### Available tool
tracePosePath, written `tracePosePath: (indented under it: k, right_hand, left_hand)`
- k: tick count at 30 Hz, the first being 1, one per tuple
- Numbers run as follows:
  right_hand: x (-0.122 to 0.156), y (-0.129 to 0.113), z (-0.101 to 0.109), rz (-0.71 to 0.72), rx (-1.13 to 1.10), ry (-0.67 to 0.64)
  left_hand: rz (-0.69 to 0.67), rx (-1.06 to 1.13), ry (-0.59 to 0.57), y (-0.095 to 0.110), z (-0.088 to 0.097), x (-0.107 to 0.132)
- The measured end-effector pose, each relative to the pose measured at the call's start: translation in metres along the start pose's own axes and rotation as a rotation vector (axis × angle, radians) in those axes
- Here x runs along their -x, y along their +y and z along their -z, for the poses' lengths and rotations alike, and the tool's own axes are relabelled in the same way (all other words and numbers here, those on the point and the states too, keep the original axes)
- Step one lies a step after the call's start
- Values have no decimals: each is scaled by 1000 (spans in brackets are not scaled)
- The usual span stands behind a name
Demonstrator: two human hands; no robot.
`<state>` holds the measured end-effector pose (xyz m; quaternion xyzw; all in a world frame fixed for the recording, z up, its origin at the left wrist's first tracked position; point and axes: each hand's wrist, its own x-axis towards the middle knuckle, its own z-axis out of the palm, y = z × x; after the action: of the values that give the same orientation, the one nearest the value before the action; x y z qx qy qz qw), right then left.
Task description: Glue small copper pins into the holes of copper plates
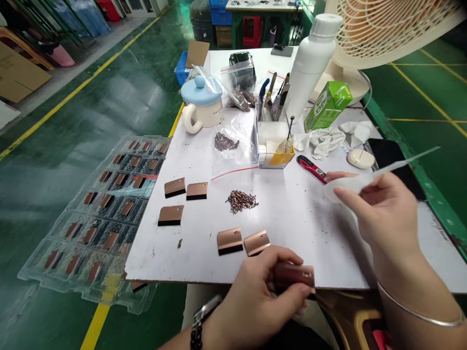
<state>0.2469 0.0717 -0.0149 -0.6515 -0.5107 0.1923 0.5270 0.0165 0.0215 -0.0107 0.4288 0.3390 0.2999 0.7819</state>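
My left hand (260, 291) is closed around a copper-brown curved metal piece (305, 275) at the table's front edge; a small hole shows near its end. Pinched between the thumb and fingers of my right hand (388, 211) is a thin, whitish sheet (352, 183), raised above the table. Just beyond my left hand lie two similar curved pieces (229, 240) with black lower edges. Three more brown pieces (170, 215) rest farther left. A small heap of copper-coloured screws (241, 201) sits mid-table.
Left of the table, a clear plastic tray (78, 214) holds many brown pieces. Behind the screws stand a bag of screws (226, 141), a lidded mug (202, 104), a tool holder (275, 158) and a white bottle (310, 63). A red cutter (311, 168) and phone (396, 165) lie right.
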Motion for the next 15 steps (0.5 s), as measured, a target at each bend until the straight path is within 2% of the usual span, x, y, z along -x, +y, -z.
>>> tracePosePath:
  k: [2,3,6,9,11,15]
  right_hand:
    - [11,-10,4,-144,-287,73]
    - [17,-13,6,-182,-362,110]
    - [36,-19,11,-205,-504,173]
    - [56,-25,10,-161,-563,126]
    - [68,-31,9,-65,-555,94]
    - [90,-39,13,102,-388,1]
  left_hand:
    - [25,-20,44,-9,-3,-9]
    - [27,-25,74,-12,-1,-11]
    - [31,15,139,-18,6,-15]
    - [30,30,148,-20,9,-15]
    - [31,24,140,-20,9,-14]
    - [65,44,107,-19,9,-14]
